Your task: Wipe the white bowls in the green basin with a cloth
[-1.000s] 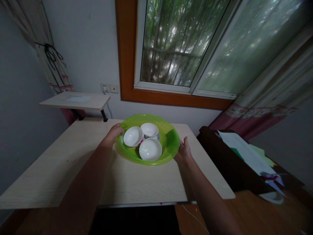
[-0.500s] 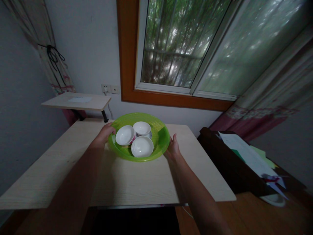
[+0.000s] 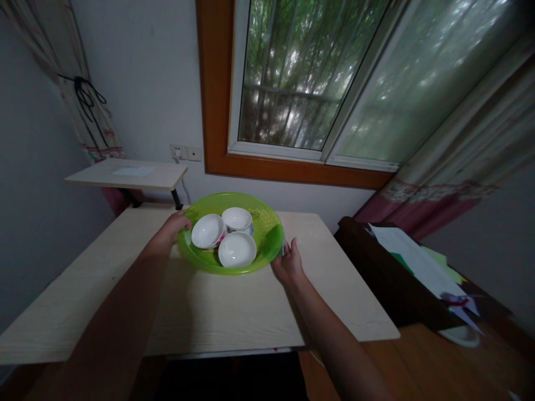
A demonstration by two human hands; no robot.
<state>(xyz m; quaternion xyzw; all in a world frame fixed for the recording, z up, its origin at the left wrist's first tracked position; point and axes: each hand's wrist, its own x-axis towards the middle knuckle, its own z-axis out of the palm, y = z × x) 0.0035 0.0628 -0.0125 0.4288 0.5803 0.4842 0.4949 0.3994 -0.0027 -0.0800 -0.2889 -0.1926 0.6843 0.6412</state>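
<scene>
A green plastic basin (image 3: 267,223) holds three white bowls: one at the left (image 3: 208,231), one at the back (image 3: 237,218) and one at the front (image 3: 237,250). The back bowl seems to sit on another dish. My left hand (image 3: 176,225) grips the basin's left rim, its fingers mostly hidden behind it. At the right edge, my right hand (image 3: 289,260) has its thumb and fingers apart, beside the rim and partly under it. Something small and pale shows between that hand and the basin.
The wooden table (image 3: 234,312) lies beneath the basin. A raised shelf (image 3: 159,174) with a paper stands at the back left. Beyond the table's right edge is a dark piece of furniture (image 3: 376,273) bearing papers. A window (image 3: 301,83) is behind.
The basin and bowls appear slightly further left in the view. My right hand has moved a little away from the rim, and its fingers show more clearly.
</scene>
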